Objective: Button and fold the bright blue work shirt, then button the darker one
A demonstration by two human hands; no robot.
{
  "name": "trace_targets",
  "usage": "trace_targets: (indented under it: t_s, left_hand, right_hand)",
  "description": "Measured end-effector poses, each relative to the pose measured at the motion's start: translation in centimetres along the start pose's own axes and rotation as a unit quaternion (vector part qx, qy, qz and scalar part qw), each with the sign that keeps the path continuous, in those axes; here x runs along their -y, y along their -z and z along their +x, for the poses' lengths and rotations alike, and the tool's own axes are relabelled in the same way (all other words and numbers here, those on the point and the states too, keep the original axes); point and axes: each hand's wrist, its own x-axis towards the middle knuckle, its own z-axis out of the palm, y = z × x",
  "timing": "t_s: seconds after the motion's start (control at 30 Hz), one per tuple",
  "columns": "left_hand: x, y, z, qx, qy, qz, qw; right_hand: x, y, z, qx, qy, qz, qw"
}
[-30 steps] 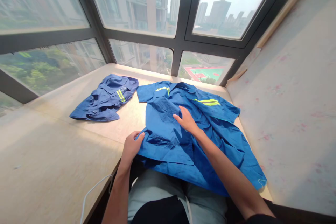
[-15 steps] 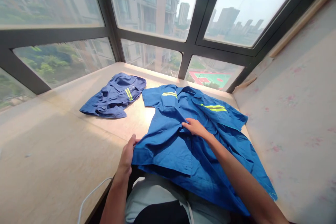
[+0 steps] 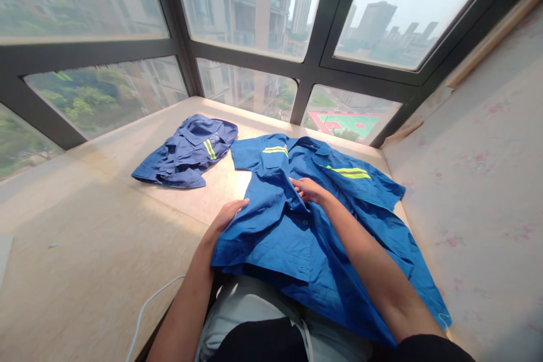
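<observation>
A blue short-sleeved work shirt (image 3: 271,237) with yellow reflective stripes lies spread on the ledge, front up, its collar toward the window. Its lower part hangs over the near edge by my lap. My left hand (image 3: 229,216) rests along the shirt's left side edge, digits stretched forward; part of the hand is hidden against the cloth. At mid-chest, my right hand (image 3: 309,189) has curled fingers closed on the front opening edge, and the fabric is bunched beneath them. A second, darker blue garment (image 3: 182,153) with yellow stripes lies crumpled at the back left, apart from both hands.
The pale ledge (image 3: 106,237) extends to the left, with a white cable (image 3: 146,308) at its front edge. Dark-framed windows (image 3: 246,62) border the back and left. A flowered wall (image 3: 475,209) stands close on the right.
My left hand has moved from the shirt's bottom corner forward along its side edge. My right hand stays at the front opening, slightly farther forward, with its fingers curled more.
</observation>
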Motion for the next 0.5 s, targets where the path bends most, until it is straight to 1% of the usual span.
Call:
trace_targets:
  t_s: [0.07,0.13,0.23,0.3,0.37,0.43,0.5]
  left_hand:
    - [-0.1,-0.3,0.1,0.015,0.012,-0.001,1.000]
    - [-0.3,-0.5,0.2,0.003,0.009,-0.015,1.000]
    - [-0.6,-0.3,0.3,-0.040,-0.018,-0.044,0.998]
    - [-0.7,0.1,0.3,-0.079,-0.035,-0.059,0.994]
    - [-0.7,0.6,0.4,-0.119,-0.050,-0.065,0.990]
    - [-0.6,0.9,0.3,-0.140,-0.066,-0.065,0.986]
    - [-0.6,0.9,0.1,-0.137,-0.068,-0.059,0.986]
  right_hand:
    - [0.4,-0.3,0.1,0.034,-0.014,0.022,0.999]
    - [0.5,-0.4,0.1,0.028,-0.003,0.042,0.999]
    - [0.4,-0.2,0.0,-0.041,0.060,0.075,0.995]
    - [0.2,0.4,-0.1,-0.107,0.118,0.108,0.981]
    - [0.1,1.3,-0.2,-0.172,0.161,0.142,0.962]
    - [-0.2,2.3,-0.2,-0.220,0.176,0.168,0.945]
    - [-0.8,3.0,-0.3,-0.244,0.162,0.187,0.937]
